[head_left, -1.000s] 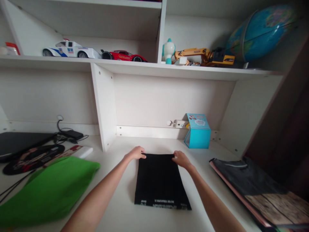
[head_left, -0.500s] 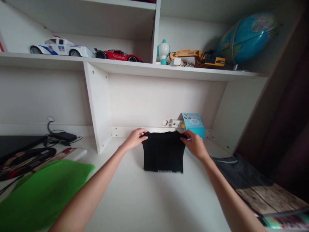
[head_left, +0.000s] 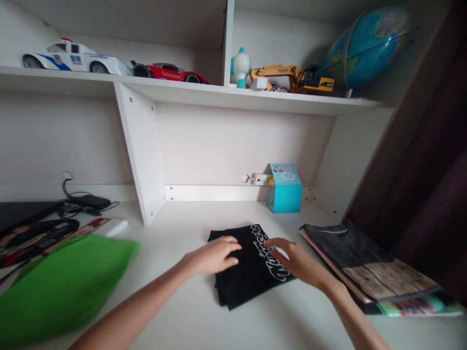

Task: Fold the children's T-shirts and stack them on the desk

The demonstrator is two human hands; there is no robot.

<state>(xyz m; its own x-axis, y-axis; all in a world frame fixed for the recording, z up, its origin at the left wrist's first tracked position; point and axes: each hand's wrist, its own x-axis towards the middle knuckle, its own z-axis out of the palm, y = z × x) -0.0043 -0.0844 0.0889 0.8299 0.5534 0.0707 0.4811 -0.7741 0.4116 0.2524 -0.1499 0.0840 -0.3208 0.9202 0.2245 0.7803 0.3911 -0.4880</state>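
Note:
A folded black T-shirt (head_left: 248, 274) with white lettering lies on the white desktop, turned at an angle. My left hand (head_left: 215, 253) is over its left part, fingers stretched out and thumb apart, gripping nothing. Over the lettering at the right side is my right hand (head_left: 292, 257), its fingers curved and thumb spread, with nothing held between them. Whether either hand's fingertips touch the cloth, I cannot tell.
A stack of folded clothes (head_left: 386, 272) lies to the right. Green cloth (head_left: 69, 287) spreads at the left, near a black adapter (head_left: 91, 201) with cables. Behind stands a blue desk calendar (head_left: 287, 197). Toy vehicles and a globe (head_left: 375, 48) occupy the shelf (head_left: 182, 92).
The black T-shirt, held up by its edge in both hands before, now lies flat on the desk with its lettering showing. Both hands have let go and come lower. The view has shifted slightly.

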